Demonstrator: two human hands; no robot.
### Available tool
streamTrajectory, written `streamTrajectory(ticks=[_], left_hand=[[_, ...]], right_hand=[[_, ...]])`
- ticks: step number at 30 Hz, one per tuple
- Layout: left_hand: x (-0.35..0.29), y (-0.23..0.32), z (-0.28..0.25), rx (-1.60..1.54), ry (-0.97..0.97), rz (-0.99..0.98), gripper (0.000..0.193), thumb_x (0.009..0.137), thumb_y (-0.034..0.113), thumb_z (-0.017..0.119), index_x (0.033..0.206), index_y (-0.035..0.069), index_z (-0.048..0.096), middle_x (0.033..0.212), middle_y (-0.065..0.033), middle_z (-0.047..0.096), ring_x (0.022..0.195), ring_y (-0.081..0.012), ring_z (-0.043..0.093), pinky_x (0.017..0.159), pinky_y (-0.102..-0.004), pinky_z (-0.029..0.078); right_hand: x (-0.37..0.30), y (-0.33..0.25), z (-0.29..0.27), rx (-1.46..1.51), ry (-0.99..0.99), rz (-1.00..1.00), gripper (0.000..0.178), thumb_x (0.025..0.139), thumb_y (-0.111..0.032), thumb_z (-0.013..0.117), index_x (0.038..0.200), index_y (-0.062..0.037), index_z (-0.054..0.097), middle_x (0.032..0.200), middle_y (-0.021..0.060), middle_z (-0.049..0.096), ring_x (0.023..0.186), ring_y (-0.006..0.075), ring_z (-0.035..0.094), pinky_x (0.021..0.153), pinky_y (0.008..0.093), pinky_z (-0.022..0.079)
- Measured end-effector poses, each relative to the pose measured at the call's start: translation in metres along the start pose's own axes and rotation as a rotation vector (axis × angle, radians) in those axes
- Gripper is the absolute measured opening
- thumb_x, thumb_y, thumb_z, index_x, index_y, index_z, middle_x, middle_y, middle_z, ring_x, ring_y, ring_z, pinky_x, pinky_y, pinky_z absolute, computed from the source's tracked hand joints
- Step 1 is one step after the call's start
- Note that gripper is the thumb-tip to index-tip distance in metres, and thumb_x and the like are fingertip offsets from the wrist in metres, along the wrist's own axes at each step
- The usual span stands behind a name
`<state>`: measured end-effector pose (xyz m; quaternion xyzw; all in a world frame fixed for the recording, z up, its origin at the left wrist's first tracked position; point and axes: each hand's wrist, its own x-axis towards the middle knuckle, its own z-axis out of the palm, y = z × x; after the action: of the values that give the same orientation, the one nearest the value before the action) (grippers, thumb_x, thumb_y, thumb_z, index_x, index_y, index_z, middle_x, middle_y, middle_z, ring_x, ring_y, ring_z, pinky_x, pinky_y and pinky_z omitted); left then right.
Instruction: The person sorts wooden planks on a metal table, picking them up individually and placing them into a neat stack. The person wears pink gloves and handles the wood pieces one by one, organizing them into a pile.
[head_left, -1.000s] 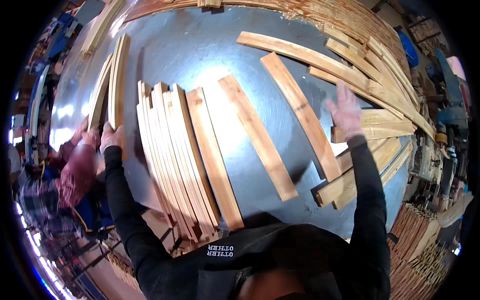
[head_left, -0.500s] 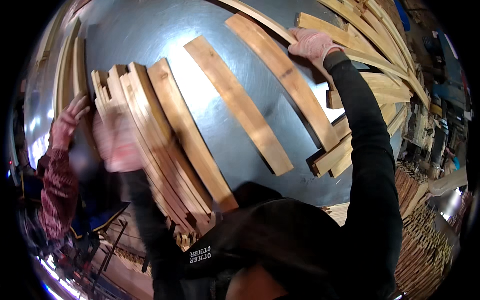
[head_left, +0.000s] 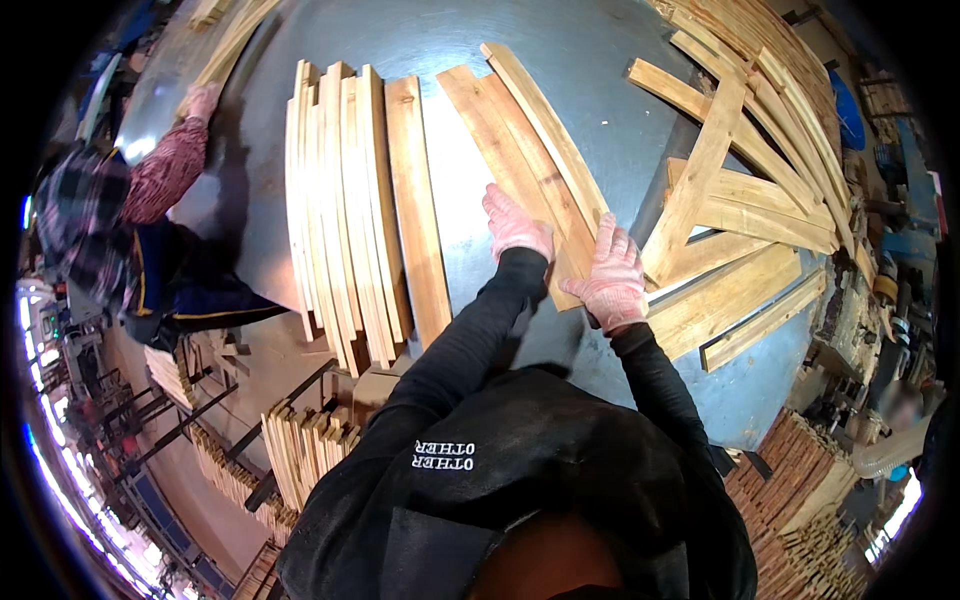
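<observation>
Crisscrossed boards [head_left: 697, 175] crowd the metal table [head_left: 590, 65] beside the right hand [head_left: 612, 277].

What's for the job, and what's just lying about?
In use:
three wooden boards, touched by left hand and right hand
metal table
probably, the row of boards at left

Seemingly just lying about:
stacked timber beside the table
pale ribbed hose

Lg. grey metal tabletop [head_left: 740, 400] w/ glare [head_left: 452, 160], brownish flr [head_left: 222, 535] lower L, bright lights [head_left: 46, 400] nr L edge
</observation>
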<state>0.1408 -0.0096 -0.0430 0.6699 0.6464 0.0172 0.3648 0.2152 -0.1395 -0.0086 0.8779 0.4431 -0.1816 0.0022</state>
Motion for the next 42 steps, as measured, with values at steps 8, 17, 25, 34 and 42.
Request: streamTrajectory(ticks=[8, 17, 25, 34, 42], left_hand=[[0.004, 0.002, -0.032, -0.368, -0.230, -0.234, 0.056, 0.078, 0.030, 0.066, 0.121, -0.001, 0.051, 0.106, -0.0245, 0.066, 0.096, -0.0379, 0.066, 0.086, -0.0422, 0.052], [-0.072, -0.078, -0.011, -0.226, -0.091, 0.129, 0.073, 0.094, 0.057, 0.042, 0.138, -0.001, 0.042, 0.123, -0.0277, 0.057, 0.120, -0.0399, 0.053, 0.102, -0.0422, 0.041], [-0.030, -0.130, -0.092, 0.498, 0.218, 0.125, 0.083, 0.081, 0.042, 0.069, 0.145, 0.008, 0.029, 0.140, -0.0242, 0.039, 0.125, -0.0402, 0.045, 0.094, -0.0548, 0.045], [-0.052, -0.140, -0.136, 0.174, 0.363, 0.551, 0.061, 0.090, 0.037, 0.056, 0.133, -0.006, 0.048, 0.126, -0.0276, 0.057, 0.115, -0.0411, 0.056, 0.099, -0.0451, 0.045], [-0.042, -0.180, -0.117, 0.795, 0.332, 0.637, 0.088, 0.071, 0.028, 0.075, 0.143, -0.003, 0.035, 0.146, -0.0249, 0.038, 0.135, -0.0424, 0.035, 0.114, -0.0538, 0.024]], right_hand=[[0.009, 0.034, -0.007, 0.546, -0.240, 0.053, 0.102, 0.072, -0.034, 0.081, 0.148, 0.0002, 0.023, 0.127, 0.0229, 0.056, 0.108, 0.0314, 0.062, 0.093, 0.0376, 0.049], [-0.032, -0.039, 0.041, 0.496, -0.415, -0.127, 0.097, 0.080, -0.039, 0.071, 0.151, -0.0022, 0.016, 0.136, 0.0261, 0.049, 0.124, 0.0377, 0.051, 0.100, 0.0424, 0.045], [-0.040, -0.076, 0.042, 0.495, 0.016, 0.087, 0.107, 0.073, -0.035, 0.075, 0.151, -0.0028, 0.009, 0.136, 0.0262, 0.048, 0.118, 0.0391, 0.054, 0.095, 0.0448, 0.047], [-0.027, -0.147, 0.035, 0.569, -0.245, -0.311, 0.065, 0.089, -0.037, 0.053, 0.137, 0.0043, 0.040, 0.115, 0.0260, 0.061, 0.100, 0.0378, 0.064, 0.086, 0.0457, 0.051], [0.056, 0.046, -0.015, 0.111, 0.547, 0.474, 0.088, 0.080, -0.039, 0.067, 0.145, 0.0020, 0.026, 0.145, 0.0285, 0.033, 0.131, 0.0429, 0.039, 0.106, 0.0422, 0.037]])
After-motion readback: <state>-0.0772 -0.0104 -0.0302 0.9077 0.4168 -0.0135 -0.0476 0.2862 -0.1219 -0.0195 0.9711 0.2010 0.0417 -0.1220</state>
